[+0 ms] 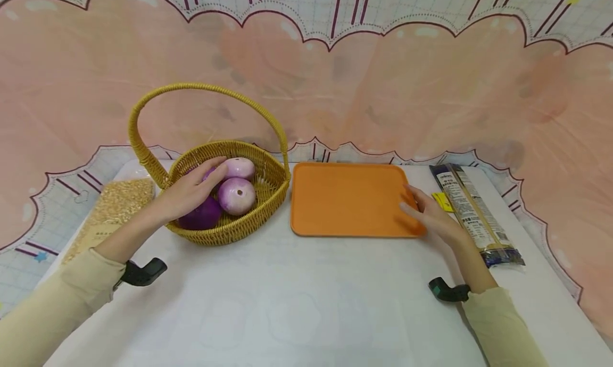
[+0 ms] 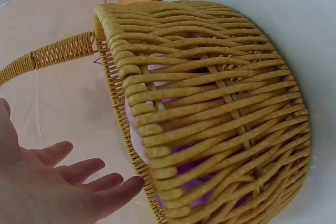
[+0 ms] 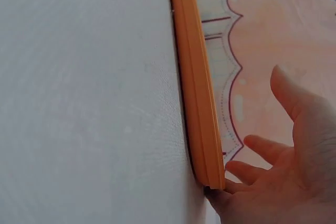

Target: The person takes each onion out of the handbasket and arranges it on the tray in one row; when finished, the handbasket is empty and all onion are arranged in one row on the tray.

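Note:
A yellow wicker basket (image 1: 239,231) with a tall arched handle stands left of centre. Inside lie several round vegetables that look like onions, among them a purple-and-white one (image 1: 237,195) and a dark purple one (image 1: 201,215). My left hand (image 1: 193,189) reaches over the basket's left rim, fingers extended above the onions; in the left wrist view its fingers are loosely spread beside the rim. To the right lies an orange tray (image 1: 349,199). At the tray's right edge is my right hand (image 1: 433,213), thumb and fingers apart; in the right wrist view its lower fingers are right at the tray's corner.
A clear bag of yellowish grains (image 1: 117,202) lies left of the basket, partly behind the left arm. On the right is a long printed packet (image 1: 479,218), beside a small yellow label (image 1: 442,201). A patterned cloth (image 1: 335,90) hangs behind the white table (image 1: 287,303).

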Motion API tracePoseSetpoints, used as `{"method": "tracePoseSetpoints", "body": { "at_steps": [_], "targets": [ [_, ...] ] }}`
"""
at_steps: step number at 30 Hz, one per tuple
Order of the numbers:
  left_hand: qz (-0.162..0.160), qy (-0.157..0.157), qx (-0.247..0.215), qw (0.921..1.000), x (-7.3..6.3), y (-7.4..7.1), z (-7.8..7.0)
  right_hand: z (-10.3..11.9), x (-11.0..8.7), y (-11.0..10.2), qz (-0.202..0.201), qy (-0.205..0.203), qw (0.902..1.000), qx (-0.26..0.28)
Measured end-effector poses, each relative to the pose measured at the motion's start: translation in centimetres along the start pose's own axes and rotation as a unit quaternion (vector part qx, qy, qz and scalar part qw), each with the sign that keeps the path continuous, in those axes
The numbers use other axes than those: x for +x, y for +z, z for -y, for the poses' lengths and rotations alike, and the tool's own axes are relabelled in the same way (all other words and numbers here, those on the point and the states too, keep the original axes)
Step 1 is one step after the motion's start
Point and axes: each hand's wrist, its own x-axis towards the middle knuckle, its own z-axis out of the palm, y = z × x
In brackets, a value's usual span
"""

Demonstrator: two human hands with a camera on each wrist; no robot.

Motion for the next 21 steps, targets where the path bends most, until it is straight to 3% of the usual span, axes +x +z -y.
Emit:
{"method": "tracePoseSetpoints", "body": {
  "at_steps": [4,12,21],
  "targets": [
    [0.009,0.008,-0.025,0.9996,0.6,-0.4,-0.2,-0.4,-0.1,0.1,0.002,0.0,1.0,0.0],
    [-0.011,0.0,-0.043,0.999,1.9,-1.1,-0.9,-0.8,0.0,0.6,0.009,0.015,0.9997,-0.019],
    [-0.041,0.032,0.037,0.998,3.4,-1.0,-0.6,-1.5,-0.5,0.3,-0.006,0.011,0.9993,-0.035]
  ]
}}
